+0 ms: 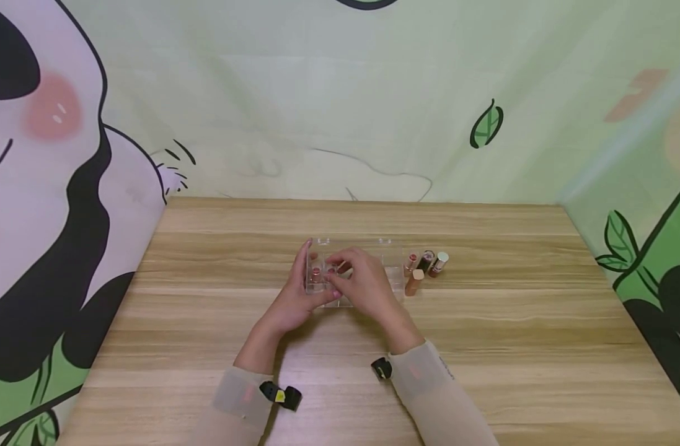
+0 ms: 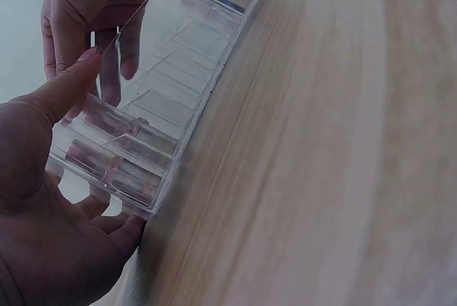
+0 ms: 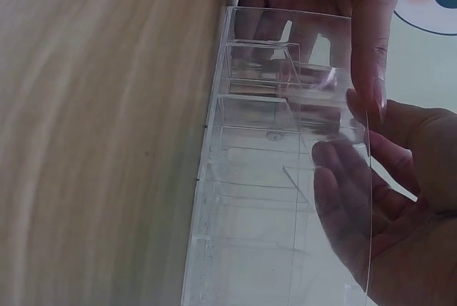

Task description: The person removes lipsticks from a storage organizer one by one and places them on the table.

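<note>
A clear plastic organizer box [image 1: 397, 286] with dividers stands on the table. My left hand [image 1: 297, 300] grips its left end, thumb over the front wall and fingers round the far side. A lipstick [image 2: 111, 170] stands in the end compartment, and a second lipstick [image 2: 132, 124] is in the compartment beside it. Reaching over the box from the right, my right hand [image 1: 367, 285] has thumb and index finger at the top of that second lipstick and appears to pinch it. Its other fingers [image 3: 343, 177] show through the clear wall.
Just right of the box, several lipsticks stand close together, among them an orange-brown one [image 1: 413, 284] in front and a silver-capped one [image 1: 439, 264]. The wooden table [image 1: 501, 347] meets a cartoon-printed backdrop [image 1: 295, 93] at the back.
</note>
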The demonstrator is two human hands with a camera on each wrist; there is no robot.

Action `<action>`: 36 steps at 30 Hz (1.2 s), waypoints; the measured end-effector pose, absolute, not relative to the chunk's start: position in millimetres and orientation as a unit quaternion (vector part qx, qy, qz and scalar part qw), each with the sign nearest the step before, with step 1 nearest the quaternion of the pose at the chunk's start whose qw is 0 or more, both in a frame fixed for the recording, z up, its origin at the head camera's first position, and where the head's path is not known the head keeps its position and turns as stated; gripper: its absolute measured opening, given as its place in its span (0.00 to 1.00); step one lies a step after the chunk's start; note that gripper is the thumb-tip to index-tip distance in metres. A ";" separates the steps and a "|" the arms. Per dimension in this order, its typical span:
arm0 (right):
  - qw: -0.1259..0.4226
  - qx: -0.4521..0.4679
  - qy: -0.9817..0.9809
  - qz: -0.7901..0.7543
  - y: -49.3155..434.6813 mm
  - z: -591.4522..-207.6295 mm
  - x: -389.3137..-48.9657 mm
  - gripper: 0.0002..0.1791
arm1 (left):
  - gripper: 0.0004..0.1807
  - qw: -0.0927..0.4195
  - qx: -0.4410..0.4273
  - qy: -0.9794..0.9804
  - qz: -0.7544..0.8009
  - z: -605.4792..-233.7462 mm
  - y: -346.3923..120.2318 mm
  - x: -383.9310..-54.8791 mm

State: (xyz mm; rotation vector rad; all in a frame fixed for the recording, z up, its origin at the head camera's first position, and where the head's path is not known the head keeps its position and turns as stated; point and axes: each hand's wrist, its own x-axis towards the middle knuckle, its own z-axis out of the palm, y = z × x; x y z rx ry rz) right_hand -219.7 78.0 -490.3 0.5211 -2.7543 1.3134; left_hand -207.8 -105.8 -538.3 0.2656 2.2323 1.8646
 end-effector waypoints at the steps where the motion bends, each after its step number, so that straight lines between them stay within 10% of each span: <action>1: 0.024 0.168 -0.889 0.424 77.8 -490.7 -219.7 0.15 | 0.67 0.109 0.090 0.761 0.634 -538.4 -105.9 -208.0; 36: 0.037 0.168 -0.889 0.424 80.4 -485.7 -216.4 0.13 | 0.67 0.109 0.086 0.769 0.624 -535.6 -104.9 -206.4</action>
